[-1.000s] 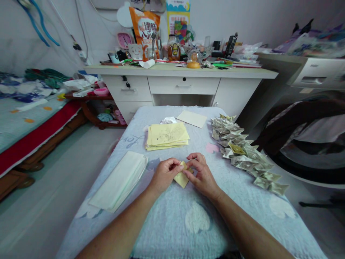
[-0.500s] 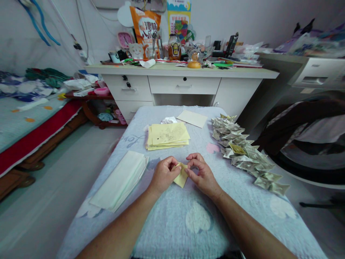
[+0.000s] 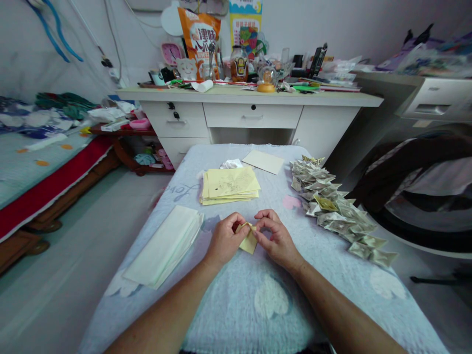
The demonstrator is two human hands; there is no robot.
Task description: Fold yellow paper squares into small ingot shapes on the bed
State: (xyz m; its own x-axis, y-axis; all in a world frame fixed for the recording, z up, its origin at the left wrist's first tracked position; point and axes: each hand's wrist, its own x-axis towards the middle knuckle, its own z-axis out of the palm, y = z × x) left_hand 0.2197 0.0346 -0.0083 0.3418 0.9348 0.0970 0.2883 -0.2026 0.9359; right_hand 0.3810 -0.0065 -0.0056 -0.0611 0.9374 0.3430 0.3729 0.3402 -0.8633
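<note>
A small folded piece of yellow paper [image 3: 249, 243] is held between my two hands above the cloth-covered table. My left hand [image 3: 227, 237] pinches its left upper edge between thumb and fingers. On the other side, my right hand [image 3: 276, 238] grips the upper right corner with thumb and index finger, the other fingers curled above. Just beyond the hands lies a stack of yellow paper sheets [image 3: 232, 183], the top one printed with a dark drawing. Rows of folded paper pieces [image 3: 332, 209], mostly greyish with a few yellow ones, stand nested together at the right.
A pile of long pale paper [image 3: 162, 246] lies left of my hands. A cream card [image 3: 263, 162] and crumpled white tissue [image 3: 231, 164] are at the table's far end. Behind stands a white desk [image 3: 254, 116] crowded with items; a washing machine [image 3: 435, 105] is at right.
The folded yellow paper has tilted slightly and its lower tip has shifted a little up and right. Both hands keep nearly the same position and grip.
</note>
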